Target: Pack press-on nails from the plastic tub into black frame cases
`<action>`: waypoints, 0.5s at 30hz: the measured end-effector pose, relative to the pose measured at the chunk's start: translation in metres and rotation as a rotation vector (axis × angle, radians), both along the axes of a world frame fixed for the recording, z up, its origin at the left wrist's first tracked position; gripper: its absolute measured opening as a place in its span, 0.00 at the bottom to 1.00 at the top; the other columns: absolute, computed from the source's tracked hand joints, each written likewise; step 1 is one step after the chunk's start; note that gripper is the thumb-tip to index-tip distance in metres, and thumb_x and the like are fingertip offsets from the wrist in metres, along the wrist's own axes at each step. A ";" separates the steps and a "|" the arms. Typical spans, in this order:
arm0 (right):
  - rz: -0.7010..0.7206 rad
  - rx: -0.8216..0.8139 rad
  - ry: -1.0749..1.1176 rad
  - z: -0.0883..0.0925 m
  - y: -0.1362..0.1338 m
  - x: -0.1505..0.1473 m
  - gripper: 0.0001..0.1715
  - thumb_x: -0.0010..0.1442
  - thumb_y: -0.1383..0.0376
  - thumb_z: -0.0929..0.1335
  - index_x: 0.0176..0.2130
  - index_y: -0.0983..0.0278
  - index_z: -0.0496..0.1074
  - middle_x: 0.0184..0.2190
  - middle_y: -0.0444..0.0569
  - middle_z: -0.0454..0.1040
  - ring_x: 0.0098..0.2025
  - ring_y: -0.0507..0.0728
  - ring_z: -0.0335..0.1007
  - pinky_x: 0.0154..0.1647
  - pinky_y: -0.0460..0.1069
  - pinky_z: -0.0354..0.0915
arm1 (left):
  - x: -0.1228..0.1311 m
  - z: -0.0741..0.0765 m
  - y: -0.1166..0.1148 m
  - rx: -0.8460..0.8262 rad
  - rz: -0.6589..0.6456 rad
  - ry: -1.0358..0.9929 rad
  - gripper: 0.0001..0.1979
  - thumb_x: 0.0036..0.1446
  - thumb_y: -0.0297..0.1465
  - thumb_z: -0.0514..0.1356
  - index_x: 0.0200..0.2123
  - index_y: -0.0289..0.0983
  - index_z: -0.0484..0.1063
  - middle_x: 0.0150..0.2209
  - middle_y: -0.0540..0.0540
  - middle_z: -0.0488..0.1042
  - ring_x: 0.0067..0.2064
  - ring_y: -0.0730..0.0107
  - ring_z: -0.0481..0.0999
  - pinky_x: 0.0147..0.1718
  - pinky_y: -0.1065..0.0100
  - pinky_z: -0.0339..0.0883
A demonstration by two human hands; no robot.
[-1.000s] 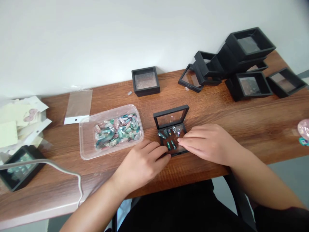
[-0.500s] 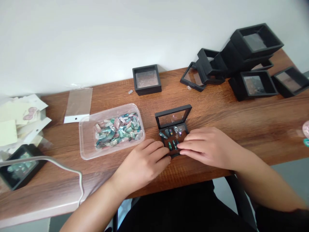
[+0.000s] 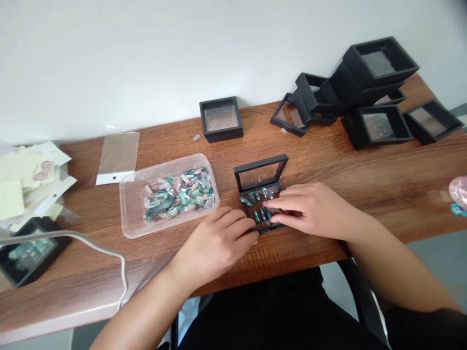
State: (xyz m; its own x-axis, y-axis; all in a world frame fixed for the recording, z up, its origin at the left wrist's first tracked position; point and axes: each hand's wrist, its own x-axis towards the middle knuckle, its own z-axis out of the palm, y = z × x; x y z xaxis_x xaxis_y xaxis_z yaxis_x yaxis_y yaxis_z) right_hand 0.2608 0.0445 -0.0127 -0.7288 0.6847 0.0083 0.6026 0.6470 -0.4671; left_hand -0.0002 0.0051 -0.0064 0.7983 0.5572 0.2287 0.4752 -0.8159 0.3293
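A small black display case (image 3: 260,172) stands on the wooden table with its clear-windowed lid raised. Inside it lie several glossy dark green press-on nails (image 3: 257,217) in two rows, some with silvery decoration. My left hand (image 3: 222,245) has its fingers curled around the case's front left corner. From the right, my right hand (image 3: 317,211) reaches over the case, thumb and index fingertips on either side of a green nail at the end of the front row. Its fingertips partly cover the right side of the case.
Left of the case sits a clear plastic tub (image 3: 126,214) of wrapped teal and pink nails. Black frames (image 3: 381,63) are piled at the back right, another black frame (image 3: 221,119) by the wall. Cards (image 3: 22,170), a plastic sleeve (image 3: 118,153) and a white cable (image 3: 98,250) lie left.
My right hand has shifted slightly up, and its thumb and index finger have parted more, showing more of the front-row nails. The left hand stays at the case's corner.
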 end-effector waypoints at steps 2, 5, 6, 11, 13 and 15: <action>-0.003 -0.012 -0.005 0.000 0.000 0.000 0.14 0.65 0.60 0.69 0.50 0.57 0.78 0.37 0.43 0.81 0.36 0.56 0.77 0.34 0.50 0.64 | 0.001 0.000 0.000 0.006 0.005 -0.005 0.05 0.65 0.28 0.61 0.42 0.35 0.76 0.41 0.47 0.79 0.46 0.63 0.77 0.46 0.62 0.68; -0.004 -0.024 -0.017 0.000 0.000 0.000 0.14 0.65 0.60 0.70 0.50 0.57 0.78 0.38 0.43 0.81 0.37 0.56 0.77 0.35 0.50 0.64 | 0.001 -0.001 -0.001 0.017 0.008 -0.014 0.06 0.65 0.28 0.61 0.44 0.36 0.76 0.42 0.47 0.79 0.48 0.62 0.76 0.47 0.62 0.68; -0.003 -0.026 -0.020 0.000 0.000 0.000 0.14 0.65 0.59 0.70 0.50 0.57 0.77 0.38 0.43 0.81 0.37 0.56 0.77 0.35 0.50 0.64 | 0.001 -0.001 -0.001 0.015 0.008 -0.016 0.06 0.65 0.29 0.61 0.44 0.36 0.76 0.43 0.47 0.79 0.48 0.62 0.76 0.47 0.62 0.68; 0.001 -0.054 -0.028 0.001 0.000 -0.002 0.14 0.65 0.59 0.70 0.50 0.56 0.77 0.37 0.43 0.81 0.37 0.56 0.77 0.35 0.49 0.63 | 0.001 -0.002 -0.002 -0.016 0.018 -0.031 0.07 0.65 0.29 0.61 0.45 0.35 0.75 0.41 0.47 0.79 0.46 0.63 0.77 0.45 0.62 0.68; -0.005 -0.062 -0.036 0.001 0.000 -0.002 0.14 0.65 0.59 0.70 0.50 0.56 0.77 0.37 0.43 0.81 0.37 0.56 0.77 0.35 0.49 0.63 | 0.002 -0.002 -0.001 -0.021 0.024 -0.034 0.07 0.65 0.29 0.61 0.45 0.35 0.75 0.41 0.47 0.80 0.46 0.64 0.77 0.45 0.62 0.68; -0.013 -0.059 -0.039 0.001 0.000 -0.002 0.14 0.65 0.59 0.70 0.50 0.56 0.76 0.38 0.43 0.81 0.37 0.56 0.77 0.35 0.50 0.62 | 0.002 -0.001 -0.001 -0.022 0.025 -0.035 0.06 0.65 0.29 0.61 0.45 0.35 0.75 0.40 0.46 0.79 0.46 0.64 0.77 0.45 0.63 0.68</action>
State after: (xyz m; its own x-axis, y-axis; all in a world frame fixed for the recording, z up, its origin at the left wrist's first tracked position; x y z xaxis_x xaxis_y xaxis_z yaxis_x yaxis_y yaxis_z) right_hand 0.2591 0.0441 -0.0112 -0.7186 0.6928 -0.0603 0.6292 0.6109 -0.4805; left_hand 0.0022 0.0038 -0.0075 0.7759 0.5818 0.2439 0.4827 -0.7964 0.3642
